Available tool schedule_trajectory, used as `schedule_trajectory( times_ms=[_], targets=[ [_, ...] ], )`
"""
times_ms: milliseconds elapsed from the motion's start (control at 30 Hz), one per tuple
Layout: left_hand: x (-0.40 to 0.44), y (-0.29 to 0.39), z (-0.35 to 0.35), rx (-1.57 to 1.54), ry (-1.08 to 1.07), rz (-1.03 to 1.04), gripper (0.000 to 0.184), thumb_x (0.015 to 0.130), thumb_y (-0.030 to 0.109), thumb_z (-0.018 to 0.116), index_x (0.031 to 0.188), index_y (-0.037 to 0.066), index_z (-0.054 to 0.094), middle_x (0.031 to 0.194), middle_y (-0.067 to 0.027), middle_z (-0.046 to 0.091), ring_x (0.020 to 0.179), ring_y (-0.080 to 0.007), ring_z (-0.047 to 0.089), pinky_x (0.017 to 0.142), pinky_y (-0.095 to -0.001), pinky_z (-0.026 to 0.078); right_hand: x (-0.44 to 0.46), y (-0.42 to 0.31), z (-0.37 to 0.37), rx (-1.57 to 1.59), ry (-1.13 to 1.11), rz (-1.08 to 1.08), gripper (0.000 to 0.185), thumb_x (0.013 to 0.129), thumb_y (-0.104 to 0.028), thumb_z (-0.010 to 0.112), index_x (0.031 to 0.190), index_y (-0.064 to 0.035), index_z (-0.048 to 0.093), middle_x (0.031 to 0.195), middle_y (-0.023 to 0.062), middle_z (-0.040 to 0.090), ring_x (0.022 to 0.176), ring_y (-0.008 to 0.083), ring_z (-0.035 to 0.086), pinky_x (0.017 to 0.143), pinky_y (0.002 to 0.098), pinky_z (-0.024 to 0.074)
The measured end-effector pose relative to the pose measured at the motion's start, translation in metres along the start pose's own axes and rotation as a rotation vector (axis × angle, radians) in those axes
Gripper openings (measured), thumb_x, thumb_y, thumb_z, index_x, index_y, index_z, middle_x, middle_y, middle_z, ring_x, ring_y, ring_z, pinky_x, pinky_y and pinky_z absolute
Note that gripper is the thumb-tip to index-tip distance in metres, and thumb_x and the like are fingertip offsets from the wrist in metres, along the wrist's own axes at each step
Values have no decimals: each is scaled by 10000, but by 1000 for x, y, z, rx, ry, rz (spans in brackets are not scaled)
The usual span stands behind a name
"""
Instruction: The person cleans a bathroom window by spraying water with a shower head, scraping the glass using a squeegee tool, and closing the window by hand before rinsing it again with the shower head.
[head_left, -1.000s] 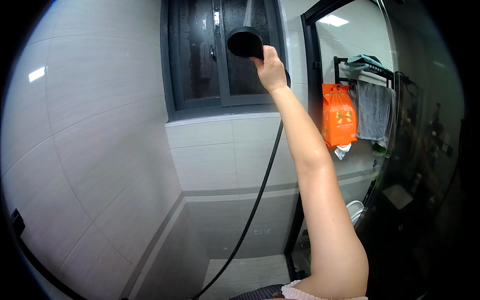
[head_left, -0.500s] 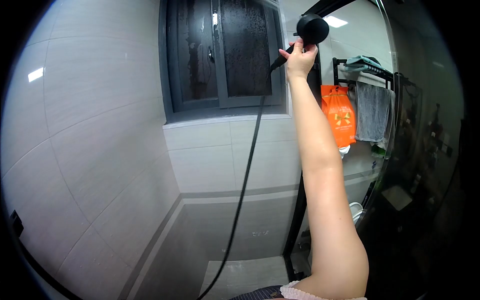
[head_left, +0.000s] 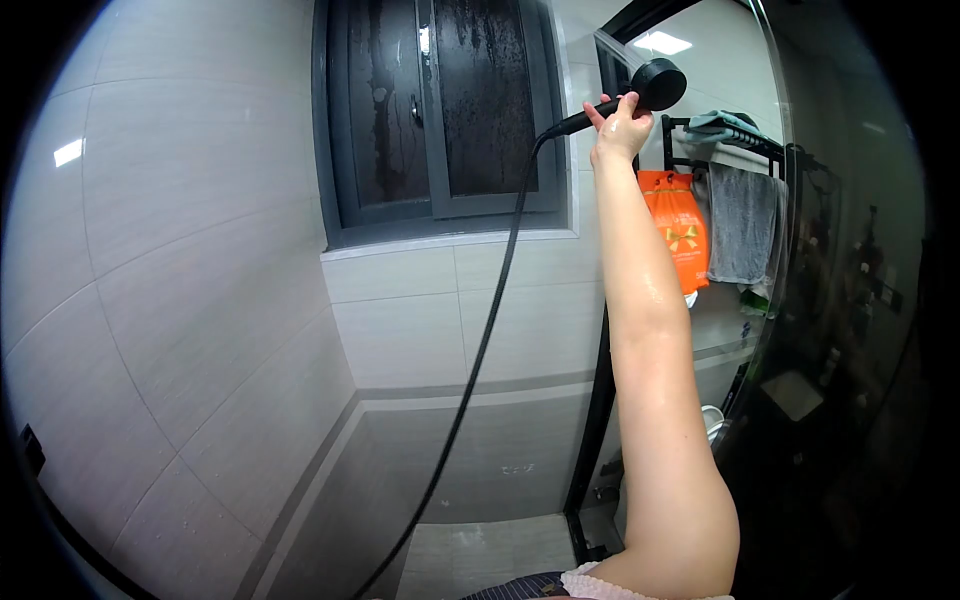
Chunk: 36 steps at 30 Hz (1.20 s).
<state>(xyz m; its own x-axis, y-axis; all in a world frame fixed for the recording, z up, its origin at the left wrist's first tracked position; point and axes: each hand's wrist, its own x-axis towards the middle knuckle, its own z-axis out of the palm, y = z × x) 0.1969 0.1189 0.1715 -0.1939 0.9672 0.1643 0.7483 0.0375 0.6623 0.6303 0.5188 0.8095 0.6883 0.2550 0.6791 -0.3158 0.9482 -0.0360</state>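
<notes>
My right hand (head_left: 622, 133) is raised at the end of an outstretched arm, fingers closed around the handle of a black shower head (head_left: 659, 86). The round head sits at the upper right, above my fingers, and the handle points left. From the handle's end a black hose (head_left: 478, 360) hangs in a long curve to the bottom edge. Pale streaks of water show beside the head, near the black door frame. Wet drops shine on my hand and forearm. My left hand is out of view.
A dark-framed window (head_left: 445, 110) with wet panes is set in the tiled wall (head_left: 200, 250). At right, a glass panel borders a black rack (head_left: 720, 150) with cloths, a grey towel (head_left: 742, 225) and an orange bag (head_left: 680, 235).
My right hand and the shower head have moved right and slightly down. The handle lies flatter, and the hose bows more to the left. Water streaks now show beside the head.
</notes>
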Motion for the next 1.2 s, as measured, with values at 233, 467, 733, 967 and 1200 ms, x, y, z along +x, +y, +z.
schedule_trajectory(
  times_ms=[233, 467, 733, 967, 1200],
  targets=[
    [6, 10, -1, -25, 16, 31, 316, 864, 100, 582, 1170, 23, 579, 1140, -211, 583, 1085, -392, 533, 937, -423, 432, 7, -2, -11, 22, 9, 24, 295, 992, -231, 459, 1121, 8, 344, 1008, 107, 448, 843, 181, 589, 576, 350, 628],
    [10, 14, 0, -13, 3, 29, 319, 853, 93, 592, 1164, 23, 582, 1134, -209, 584, 1079, -389, 536, 934, -418, 435, 15, 0, -17, 73, 11, 51, 306, 994, -258, 447, 1107, 9, 349, 1031, 118, 432, 842, 202, 588, 578, 357, 631],
    [10, 12, 7, 17, 30, 56, 329, 849, 105, 601, 1167, 22, 580, 1139, -213, 582, 1084, -390, 534, 937, -416, 434, 24, 9, -24, 60, -5, 71, 288, 996, -247, 442, 1099, 10, 363, 1007, 111, 440, 830, 205, 594, 577, 365, 630],
    [11, 9, 15, 39, 23, 36, 337, 856, 116, 595, 1177, 19, 574, 1155, -216, 576, 1094, -392, 530, 942, -417, 431, 33, 12, -36, 52, 11, 79, 295, 1000, -252, 432, 1122, 4, 351, 1008, 113, 442, 819, 218, 592, 577, 370, 628],
    [15, 26, 11, -5, 2, 37, 336, 853, 101, 597, 1181, 32, 572, 1146, -211, 580, 1087, -391, 533, 936, -417, 436, 37, 12, -38, 162, 50, 132, 320, 1002, -271, 425, 1146, -1, 333, 1023, 119, 444, 829, 250, 594, 590, 388, 628]
  ],
)
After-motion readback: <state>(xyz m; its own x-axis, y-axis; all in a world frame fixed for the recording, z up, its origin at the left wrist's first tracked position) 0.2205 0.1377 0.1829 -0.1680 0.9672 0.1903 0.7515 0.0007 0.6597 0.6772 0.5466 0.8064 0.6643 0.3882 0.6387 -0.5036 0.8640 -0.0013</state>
